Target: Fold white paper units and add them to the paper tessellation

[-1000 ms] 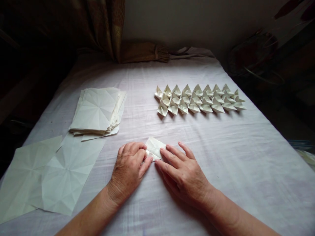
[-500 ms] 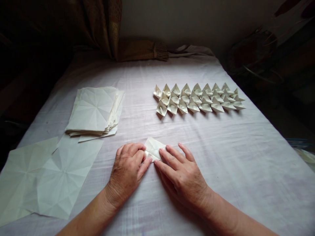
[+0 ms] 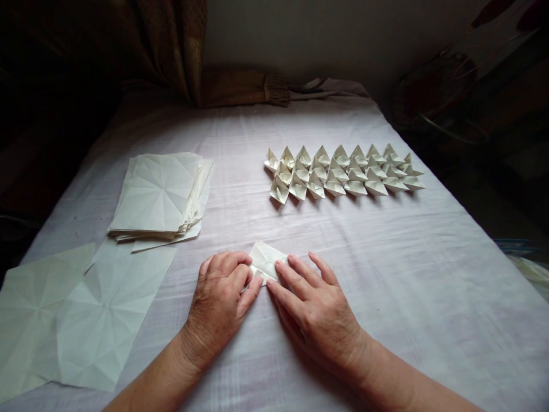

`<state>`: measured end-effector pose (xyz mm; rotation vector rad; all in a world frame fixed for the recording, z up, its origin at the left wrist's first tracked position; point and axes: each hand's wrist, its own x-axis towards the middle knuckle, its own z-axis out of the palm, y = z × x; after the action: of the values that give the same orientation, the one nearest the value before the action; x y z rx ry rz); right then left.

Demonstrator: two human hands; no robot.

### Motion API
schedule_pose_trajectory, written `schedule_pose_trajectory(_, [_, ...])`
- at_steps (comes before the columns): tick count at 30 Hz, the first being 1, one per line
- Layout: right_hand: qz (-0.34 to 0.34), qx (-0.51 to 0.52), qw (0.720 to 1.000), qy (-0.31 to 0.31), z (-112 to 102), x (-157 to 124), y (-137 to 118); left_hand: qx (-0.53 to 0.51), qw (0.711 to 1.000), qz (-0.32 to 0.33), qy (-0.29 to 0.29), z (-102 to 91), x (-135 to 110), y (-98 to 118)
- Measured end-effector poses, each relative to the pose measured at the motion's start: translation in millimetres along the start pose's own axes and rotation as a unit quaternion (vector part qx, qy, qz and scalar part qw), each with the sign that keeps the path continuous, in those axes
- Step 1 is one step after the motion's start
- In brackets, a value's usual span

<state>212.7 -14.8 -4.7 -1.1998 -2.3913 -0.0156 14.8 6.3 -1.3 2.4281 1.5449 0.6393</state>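
A small folded piece of white paper (image 3: 266, 257) lies on the cloth between my two hands, creases across its face. My left hand (image 3: 223, 292) has its fingers curled at the paper's left edge, its thumb near the lower edge, gripping that side. From the right, my right hand (image 3: 315, 303) rests with fingers stretched and spread, the index and middle fingertips touching the paper's right side. Part of the paper's left and right edges is hidden under the fingers.
Several folded paper pieces (image 3: 338, 174) stand in rows at the back right. To the left is a stack of creased paper sheets (image 3: 158, 194), with two loose creased sheets (image 3: 107, 326) nearer me. A pale cloth (image 3: 407, 297) covers the table; a curtain (image 3: 189, 51) hangs behind.
The whole view has shifted slightly, so the things appear a little further left. Both hands keep nearly the same hold on the folded paper.
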Motion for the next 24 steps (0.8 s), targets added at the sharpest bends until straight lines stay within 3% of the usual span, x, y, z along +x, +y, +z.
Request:
schedule_pose_trajectory(16, [-0.017,0.012,1.000,0.003,0.8,-3.5,5.9,-0.006,1.000,-0.001,-0.001,-0.7,0.5,0.9])
schedule_pose_trajectory(24, [0.006,0.021,1.000,0.013,3.1,-3.0,3.3,-0.004,1.000,-0.007,-0.007,-1.5,0.8,2.1])
